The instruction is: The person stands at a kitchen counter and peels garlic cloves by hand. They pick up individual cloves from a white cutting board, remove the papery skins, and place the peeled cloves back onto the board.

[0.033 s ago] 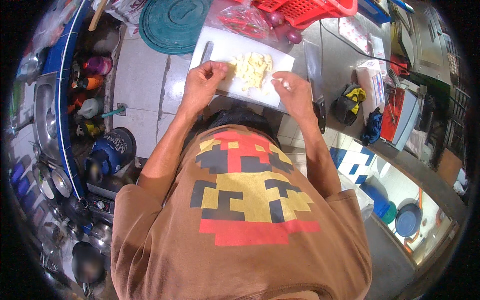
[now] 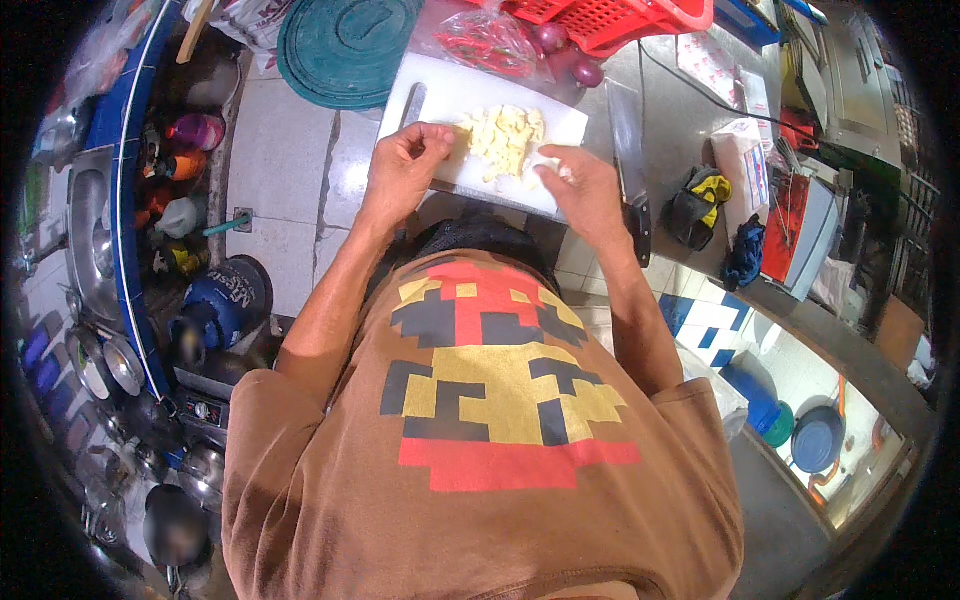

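Note:
A heap of small pale-yellow, peeled-looking pieces (image 2: 503,140) lies on a white cutting board (image 2: 455,85), which has a slot handle at its upper left. My left hand (image 2: 410,165) is beside the heap's left side, thumb and forefinger pressed together; whatever they may hold is too small to make out. On the right, my right hand (image 2: 585,190) hovers by the board's edge, its thumb and forefinger apart, close to the heap. Just right of the board rests a large knife (image 2: 628,150) with a dark handle toward me.
Behind the board are a clear plastic bag with red contents (image 2: 487,42), red onions (image 2: 587,73) and a red plastic basket (image 2: 640,20). A round green lid (image 2: 345,50) is at the far left. A black-and-yellow bundle (image 2: 700,207) and a white box (image 2: 740,160) occupy the counter's right.
My right hand has shifted slightly left, its fingertips nearer the pale heap. My left hand stays in place.

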`<action>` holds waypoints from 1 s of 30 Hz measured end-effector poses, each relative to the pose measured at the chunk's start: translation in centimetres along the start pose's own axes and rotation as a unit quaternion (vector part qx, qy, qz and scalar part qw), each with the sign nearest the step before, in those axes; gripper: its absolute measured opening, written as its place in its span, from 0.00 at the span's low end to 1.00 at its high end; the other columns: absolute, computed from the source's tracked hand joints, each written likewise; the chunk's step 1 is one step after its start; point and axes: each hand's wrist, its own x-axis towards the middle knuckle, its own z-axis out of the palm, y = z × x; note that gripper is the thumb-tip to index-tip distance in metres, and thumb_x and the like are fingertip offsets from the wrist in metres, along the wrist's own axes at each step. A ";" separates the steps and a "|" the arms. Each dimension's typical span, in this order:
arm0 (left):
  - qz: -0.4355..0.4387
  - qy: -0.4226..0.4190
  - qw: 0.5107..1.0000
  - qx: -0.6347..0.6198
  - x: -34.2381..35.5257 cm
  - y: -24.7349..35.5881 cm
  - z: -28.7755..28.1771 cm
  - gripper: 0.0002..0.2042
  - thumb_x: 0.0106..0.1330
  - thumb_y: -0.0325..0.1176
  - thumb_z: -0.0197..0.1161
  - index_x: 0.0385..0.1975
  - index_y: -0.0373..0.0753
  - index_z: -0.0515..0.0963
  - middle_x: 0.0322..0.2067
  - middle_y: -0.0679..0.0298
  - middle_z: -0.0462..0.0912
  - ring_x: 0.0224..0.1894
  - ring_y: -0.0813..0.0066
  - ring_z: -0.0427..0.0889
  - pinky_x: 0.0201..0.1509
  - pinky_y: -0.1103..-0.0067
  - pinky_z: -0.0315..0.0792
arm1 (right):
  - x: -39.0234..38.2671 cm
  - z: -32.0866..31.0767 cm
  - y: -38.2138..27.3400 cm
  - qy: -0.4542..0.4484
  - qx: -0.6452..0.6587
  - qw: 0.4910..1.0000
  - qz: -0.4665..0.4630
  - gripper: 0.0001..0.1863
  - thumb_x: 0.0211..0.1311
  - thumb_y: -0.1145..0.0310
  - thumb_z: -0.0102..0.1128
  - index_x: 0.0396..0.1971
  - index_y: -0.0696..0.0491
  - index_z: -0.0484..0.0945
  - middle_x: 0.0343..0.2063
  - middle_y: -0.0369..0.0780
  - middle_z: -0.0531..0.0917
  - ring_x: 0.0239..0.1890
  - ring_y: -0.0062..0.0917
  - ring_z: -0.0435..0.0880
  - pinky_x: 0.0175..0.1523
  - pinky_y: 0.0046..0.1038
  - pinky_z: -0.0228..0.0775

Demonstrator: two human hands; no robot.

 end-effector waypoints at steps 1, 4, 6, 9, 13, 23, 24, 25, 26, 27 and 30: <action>0.002 0.000 1.000 -0.008 0.1 -0.1 0.0 0.12 0.69 0.37 0.64 0.39 0.33 0.83 0.28 0.71 0.80 0.31 0.87 0.72 0.36 0.85 0.68 | -0.2 0.7 0.1 0.007 -0.014 0.999 -0.051 0.09 0.60 0.68 0.64 0.38 0.55 0.84 0.35 0.47 0.85 0.35 0.39 0.85 0.42 0.35 0.76; 0.004 -0.008 1.000 -0.010 0.0 0.3 0.0 0.12 0.69 0.37 0.64 0.39 0.34 0.83 0.28 0.71 0.80 0.31 0.87 0.72 0.36 0.86 0.68 | 0.1 1.9 0.5 0.016 -0.037 0.996 -0.078 0.09 0.59 0.68 0.64 0.37 0.54 0.84 0.36 0.47 0.85 0.35 0.44 0.85 0.42 0.39 0.77; -0.001 -0.001 1.000 0.003 -0.1 0.5 0.0 0.11 0.69 0.37 0.64 0.39 0.34 0.83 0.29 0.71 0.80 0.31 0.87 0.72 0.36 0.85 0.68 | 0.6 1.9 0.2 0.041 -0.068 0.996 -0.052 0.08 0.60 0.68 0.63 0.37 0.54 0.84 0.35 0.48 0.85 0.36 0.45 0.85 0.42 0.40 0.77; 0.001 -0.001 1.000 0.001 0.0 0.3 0.0 0.11 0.68 0.36 0.65 0.39 0.34 0.83 0.29 0.71 0.80 0.31 0.87 0.72 0.37 0.85 0.69 | 1.1 0.2 -0.2 0.049 -0.033 0.998 0.023 0.08 0.61 0.67 0.63 0.36 0.56 0.83 0.29 0.45 0.85 0.31 0.36 0.86 0.39 0.35 0.75; -0.006 0.004 1.000 0.002 -0.3 0.4 0.2 0.11 0.70 0.38 0.64 0.38 0.35 0.82 0.31 0.71 0.80 0.33 0.86 0.73 0.39 0.85 0.68 | 0.9 -1.7 -1.2 0.020 0.116 0.989 0.089 0.08 0.61 0.68 0.63 0.34 0.57 0.82 0.23 0.36 0.82 0.27 0.19 0.78 0.34 0.26 0.70; 0.150 -0.125 0.976 0.092 -1.8 4.9 4.9 0.14 0.63 0.31 0.69 0.48 0.36 0.82 0.30 0.71 0.79 0.27 0.88 0.68 0.30 0.87 0.67 | 0.4 -1.3 -3.2 -0.020 0.321 0.937 0.134 0.06 0.61 0.70 0.63 0.30 0.57 0.82 0.21 0.28 0.76 0.23 0.09 0.68 0.27 0.17 0.60; 0.146 -0.118 0.977 0.102 -1.5 4.8 5.1 0.13 0.63 0.31 0.69 0.47 0.36 0.83 0.30 0.71 0.79 0.27 0.88 0.68 0.30 0.87 0.67 | 0.5 -1.3 -3.3 -0.024 0.330 0.933 0.139 0.06 0.61 0.70 0.63 0.30 0.57 0.82 0.21 0.28 0.76 0.22 0.08 0.68 0.26 0.17 0.59; 0.141 -0.110 0.978 0.111 -1.3 4.6 5.2 0.13 0.64 0.31 0.69 0.46 0.36 0.83 0.29 0.71 0.79 0.28 0.88 0.69 0.31 0.87 0.67 | 0.5 -1.1 -3.1 -0.026 0.346 0.928 0.138 0.06 0.61 0.70 0.63 0.30 0.57 0.82 0.21 0.28 0.76 0.22 0.08 0.68 0.26 0.17 0.59; 0.136 -0.103 0.978 0.120 -1.1 4.5 5.3 0.12 0.64 0.32 0.69 0.46 0.36 0.83 0.29 0.71 0.79 0.28 0.88 0.69 0.31 0.87 0.67 | 0.5 -0.9 -2.8 -0.028 0.362 0.922 0.137 0.05 0.61 0.70 0.63 0.30 0.57 0.82 0.21 0.28 0.76 0.22 0.08 0.68 0.25 0.17 0.59; 0.123 -0.100 0.981 0.111 -1.0 4.5 5.4 0.12 0.64 0.32 0.69 0.45 0.35 0.83 0.29 0.71 0.80 0.28 0.88 0.70 0.31 0.86 0.67 | 0.5 -0.7 -2.6 -0.029 0.378 0.915 0.136 0.05 0.61 0.71 0.62 0.30 0.57 0.81 0.21 0.28 0.76 0.21 0.08 0.68 0.25 0.17 0.58; 0.106 -0.079 0.987 0.089 -1.0 4.0 5.7 0.11 0.64 0.32 0.68 0.43 0.35 0.84 0.30 0.67 0.81 0.28 0.85 0.72 0.32 0.84 0.69 | 0.5 -1.0 -3.6 -0.022 0.299 0.949 0.097 0.05 0.62 0.71 0.62 0.29 0.57 0.81 0.21 0.28 0.76 0.21 0.08 0.68 0.25 0.17 0.58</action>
